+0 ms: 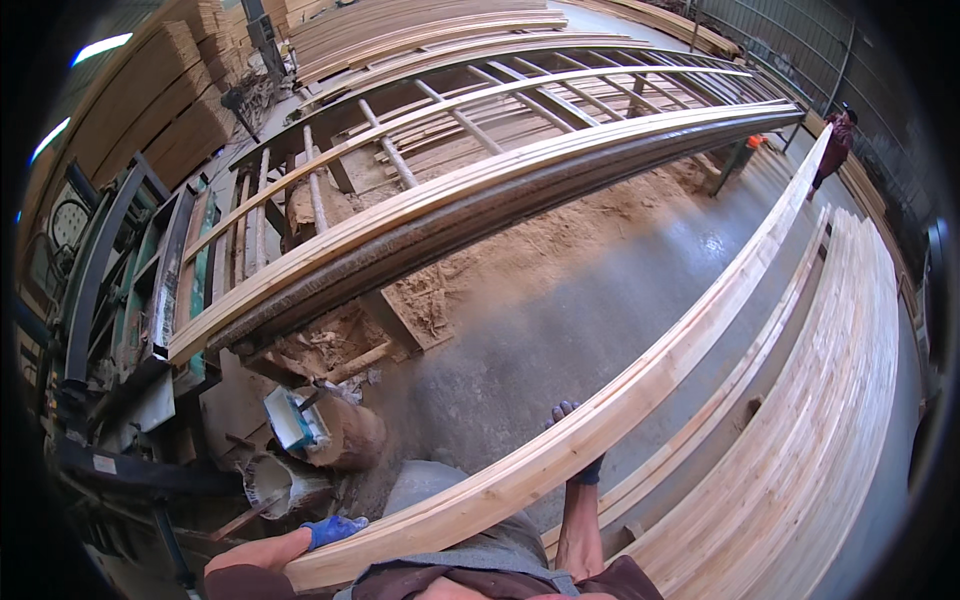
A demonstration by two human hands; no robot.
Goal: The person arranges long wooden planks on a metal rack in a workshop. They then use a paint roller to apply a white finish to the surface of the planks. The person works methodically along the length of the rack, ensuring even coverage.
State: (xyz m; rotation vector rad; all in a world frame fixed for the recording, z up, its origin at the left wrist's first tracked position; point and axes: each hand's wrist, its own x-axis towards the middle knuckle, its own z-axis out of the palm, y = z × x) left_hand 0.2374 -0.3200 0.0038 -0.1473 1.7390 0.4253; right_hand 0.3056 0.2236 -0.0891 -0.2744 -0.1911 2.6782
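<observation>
Holding a bundle of long pale boards [650, 378] just in front of the torso, slanting from the lower left up toward the far right. Gripping close to the near end with the left hand [335, 530], blue-gloved, with fingers together over the edge. Supporting from beneath, farther along, with the right hand [588, 471], dark-gloved, with fingertips bent up over the far edge and with the palm mostly hidden by the wood. Reaching, at the other end, to a person [838, 140] in dark red clothes, too small to tell how held there. Passing to the left of some narrow boards [735, 370] and a broad stack of boards [800, 400], both low down near the floor [480, 370]. Facing, across that grey floor, a dark metal beam [430, 232] topped with more pale strips [480, 178], with sawdust [560, 240] beneath and a crossbarred frame [455, 115] behind. Near a log [350, 437] at lower left, with tall timber piles [150, 90] well beyond
</observation>
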